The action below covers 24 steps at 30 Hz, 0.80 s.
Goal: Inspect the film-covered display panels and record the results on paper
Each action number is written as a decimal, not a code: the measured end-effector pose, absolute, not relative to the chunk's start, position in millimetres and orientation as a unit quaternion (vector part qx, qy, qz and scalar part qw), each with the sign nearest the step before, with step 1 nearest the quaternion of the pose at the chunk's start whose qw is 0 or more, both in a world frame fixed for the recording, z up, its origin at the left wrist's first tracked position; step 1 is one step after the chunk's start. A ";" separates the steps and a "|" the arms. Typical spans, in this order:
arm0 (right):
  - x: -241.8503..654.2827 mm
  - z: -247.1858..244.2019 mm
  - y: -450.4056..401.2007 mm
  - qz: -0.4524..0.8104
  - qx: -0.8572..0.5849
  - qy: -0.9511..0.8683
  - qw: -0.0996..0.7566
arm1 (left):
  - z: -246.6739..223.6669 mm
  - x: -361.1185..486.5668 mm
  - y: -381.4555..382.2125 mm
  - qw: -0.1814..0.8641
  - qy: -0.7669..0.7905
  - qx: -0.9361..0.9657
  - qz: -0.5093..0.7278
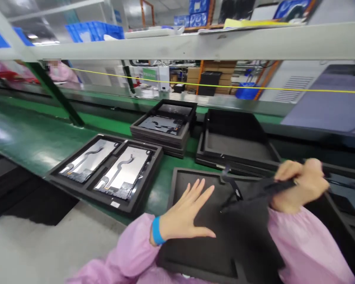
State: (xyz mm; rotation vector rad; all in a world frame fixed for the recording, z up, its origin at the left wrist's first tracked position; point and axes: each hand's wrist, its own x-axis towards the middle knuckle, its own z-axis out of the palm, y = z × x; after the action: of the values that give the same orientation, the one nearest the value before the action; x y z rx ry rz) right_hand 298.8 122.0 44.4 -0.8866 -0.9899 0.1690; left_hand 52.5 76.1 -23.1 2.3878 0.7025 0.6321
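Observation:
Fingers spread, my left hand point(187, 215) hovers over a black foam tray point(201, 244), a blue band around its wrist. My right hand point(301, 183) is closed on the edge of a thin dark display panel point(256, 193), held tilted above the same tray. A dark flex cable point(234, 187) hangs from the panel's left side. Motion blurs the panel, so its far side cannot be made out. To the left, another foam tray point(149, 181) holds two silvery display panels point(126, 169) with curved flex cables.
Behind stands a stack of foam trays point(174, 144) with a display panel in the top one. An open black tray point(239, 146) lies to its right. A green bench point(26, 126) runs left. A white rail point(165, 47) and yellow cord point(225, 86) cross ahead. A co-worker point(60, 73) sits far left.

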 end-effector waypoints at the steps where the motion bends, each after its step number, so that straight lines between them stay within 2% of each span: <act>1: 294.4 49.4 127.8 0.107 -0.407 -0.436 0.796 | -30.9 68.9 75.4 0.280 0.241 0.886 0.281; 4: 281.7 56.9 133.8 0.233 -0.419 -0.419 0.771 | -49.9 98.0 76.7 0.308 0.199 0.836 0.408; 8: 271.2 56.8 124.3 0.314 -0.447 -0.419 0.726 | -52.4 94.8 71.3 0.365 0.264 0.754 0.478; 11: 269.6 55.2 112.3 0.257 -0.485 -0.461 0.697 | -37.2 81.6 66.7 0.395 0.309 0.703 0.504; 14: 271.9 56.5 101.1 0.168 -0.548 -0.528 0.627 | -21.6 75.3 65.1 0.489 0.310 0.634 0.513; 16: 277.6 57.7 95.1 0.162 -0.563 -0.543 0.602 | -16.8 75.4 64.5 0.551 0.296 0.587 0.514; 18: 287.8 55.6 89.9 0.234 -0.549 -0.543 0.590 | -14.6 77.3 63.9 0.589 0.285 0.539 0.531; 20: 299.8 47.1 84.5 0.347 -0.522 -0.504 0.594 | -11.0 80.8 63.8 0.582 0.302 0.483 0.581; 24: 303.4 10.7 66.9 0.524 -0.447 -0.353 0.634 | 3.2 94.9 66.3 0.470 0.365 0.361 0.718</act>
State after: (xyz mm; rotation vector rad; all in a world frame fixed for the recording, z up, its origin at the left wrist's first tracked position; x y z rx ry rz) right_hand 303.4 66.9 10.7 -1.0208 -0.8060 1.1971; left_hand 94.9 66.3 3.2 0.8848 0.8944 1.7592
